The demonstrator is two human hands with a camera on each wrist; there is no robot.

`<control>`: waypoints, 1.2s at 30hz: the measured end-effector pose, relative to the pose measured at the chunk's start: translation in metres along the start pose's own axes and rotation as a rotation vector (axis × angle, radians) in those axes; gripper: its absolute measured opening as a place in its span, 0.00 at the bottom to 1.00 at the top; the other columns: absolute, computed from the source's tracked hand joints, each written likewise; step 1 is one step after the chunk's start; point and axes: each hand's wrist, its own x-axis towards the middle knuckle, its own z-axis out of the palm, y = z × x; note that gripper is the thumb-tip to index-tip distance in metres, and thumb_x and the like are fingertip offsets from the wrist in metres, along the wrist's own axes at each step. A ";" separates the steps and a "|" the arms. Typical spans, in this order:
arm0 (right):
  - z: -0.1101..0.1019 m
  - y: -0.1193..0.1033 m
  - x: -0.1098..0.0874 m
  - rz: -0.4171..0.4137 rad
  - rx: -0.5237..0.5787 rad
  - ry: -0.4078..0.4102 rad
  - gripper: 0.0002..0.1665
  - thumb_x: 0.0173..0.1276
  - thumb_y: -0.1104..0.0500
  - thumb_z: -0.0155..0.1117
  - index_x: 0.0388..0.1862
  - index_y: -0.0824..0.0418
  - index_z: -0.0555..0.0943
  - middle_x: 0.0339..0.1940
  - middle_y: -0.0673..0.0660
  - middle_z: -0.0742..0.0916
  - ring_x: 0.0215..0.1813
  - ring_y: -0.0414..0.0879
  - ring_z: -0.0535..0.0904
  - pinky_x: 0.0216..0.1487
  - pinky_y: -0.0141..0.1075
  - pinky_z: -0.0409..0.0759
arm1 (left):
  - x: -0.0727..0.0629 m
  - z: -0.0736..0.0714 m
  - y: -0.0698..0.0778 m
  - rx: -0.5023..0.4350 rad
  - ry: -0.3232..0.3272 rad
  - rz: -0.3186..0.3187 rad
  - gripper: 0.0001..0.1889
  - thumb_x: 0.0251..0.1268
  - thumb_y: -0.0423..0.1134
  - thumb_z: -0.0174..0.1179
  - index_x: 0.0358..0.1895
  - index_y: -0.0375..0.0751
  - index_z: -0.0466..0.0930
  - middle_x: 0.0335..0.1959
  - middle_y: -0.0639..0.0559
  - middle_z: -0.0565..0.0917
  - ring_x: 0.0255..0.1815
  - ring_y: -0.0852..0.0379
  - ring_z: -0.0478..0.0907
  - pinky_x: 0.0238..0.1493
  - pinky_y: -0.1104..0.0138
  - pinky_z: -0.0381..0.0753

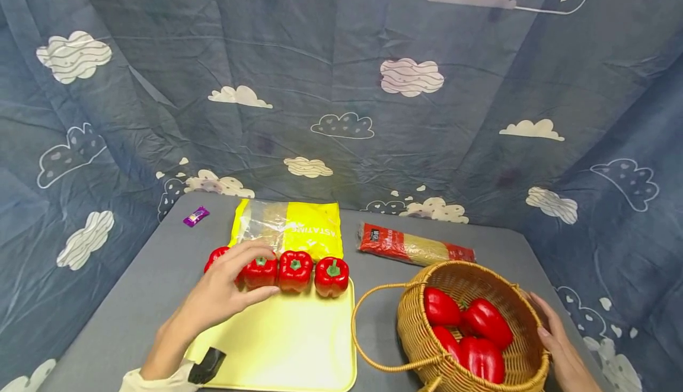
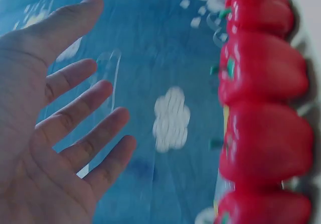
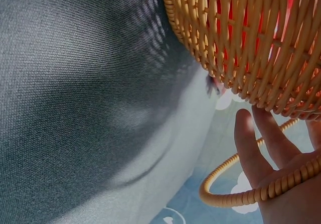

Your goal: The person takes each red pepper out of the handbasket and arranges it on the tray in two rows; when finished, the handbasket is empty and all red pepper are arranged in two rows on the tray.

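Observation:
Above the left end of a row of red bell peppers (image 1: 331,277), my left hand (image 1: 226,288) is spread with thumb and fingers apart, holding nothing. In the left wrist view the peppers (image 2: 266,143) stand beside that hand (image 2: 65,118), separate from it. The row lies along the far edge of a pale yellow tray (image 1: 288,344). On the right is a wicker basket (image 1: 418,327) containing several red bell peppers (image 1: 487,321). Against its right side rests my right hand (image 1: 560,341), fingers (image 3: 273,138) fairly straight at the wicker wall; a basket handle (image 3: 230,199) crosses before this hand.
Behind the peppers lies a yellow pasta bag (image 1: 312,226). A red packet of noodles (image 1: 413,247) is behind the basket. A small purple wrapped item (image 1: 196,216) lies at the far left of the grey table (image 1: 160,273). Cloud-printed curtains (image 1: 299,83) surround the table.

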 end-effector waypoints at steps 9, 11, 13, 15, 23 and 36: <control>0.001 0.001 -0.003 0.017 0.015 0.006 0.34 0.83 0.61 0.29 0.83 0.51 0.40 0.67 0.24 0.57 0.62 0.13 0.55 0.55 0.10 0.58 | -0.066 -0.029 -0.050 -0.231 0.179 -0.231 0.25 0.54 0.26 0.73 0.58 0.37 0.79 0.54 0.59 0.82 0.58 0.73 0.75 0.57 0.82 0.74; 0.001 0.001 -0.003 0.034 0.014 -0.001 0.34 0.83 0.61 0.29 0.84 0.51 0.40 0.67 0.25 0.57 0.62 0.13 0.55 0.55 0.10 0.59 | -0.079 -0.030 -0.067 -0.232 0.195 -0.280 0.23 0.57 0.25 0.70 0.58 0.34 0.79 0.53 0.60 0.82 0.56 0.74 0.76 0.56 0.83 0.74; 0.001 0.000 -0.003 0.043 0.017 -0.005 0.34 0.83 0.60 0.29 0.83 0.50 0.39 0.67 0.25 0.57 0.61 0.13 0.55 0.54 0.10 0.59 | -0.091 -0.029 -0.084 -0.205 0.202 -0.334 0.21 0.59 0.28 0.70 0.57 0.35 0.79 0.52 0.63 0.82 0.56 0.77 0.75 0.55 0.84 0.73; 0.000 0.000 -0.003 0.040 0.023 -0.006 0.34 0.83 0.60 0.29 0.83 0.50 0.39 0.67 0.25 0.57 0.62 0.13 0.55 0.54 0.10 0.59 | -0.100 -0.028 -0.100 -0.183 0.187 -0.378 0.20 0.62 0.31 0.69 0.57 0.36 0.80 0.52 0.65 0.82 0.56 0.79 0.73 0.55 0.85 0.71; 0.000 -0.002 -0.004 -0.009 0.028 0.009 0.34 0.82 0.63 0.29 0.83 0.53 0.41 0.68 0.26 0.57 0.64 0.13 0.55 0.57 0.09 0.57 | -0.123 -0.028 -0.129 -0.320 -0.123 -0.463 0.23 0.68 0.38 0.64 0.65 0.44 0.76 0.71 0.57 0.72 0.64 0.90 0.58 0.69 0.73 0.62; -0.004 -0.008 0.002 0.001 -0.030 0.000 0.34 0.82 0.63 0.35 0.83 0.55 0.42 0.67 0.24 0.58 0.62 0.12 0.56 0.56 0.11 0.61 | -0.126 -0.023 -0.139 -0.445 -0.487 -0.419 0.41 0.52 0.39 0.74 0.73 0.53 0.70 0.78 0.23 0.46 0.71 0.15 0.16 0.53 0.21 0.12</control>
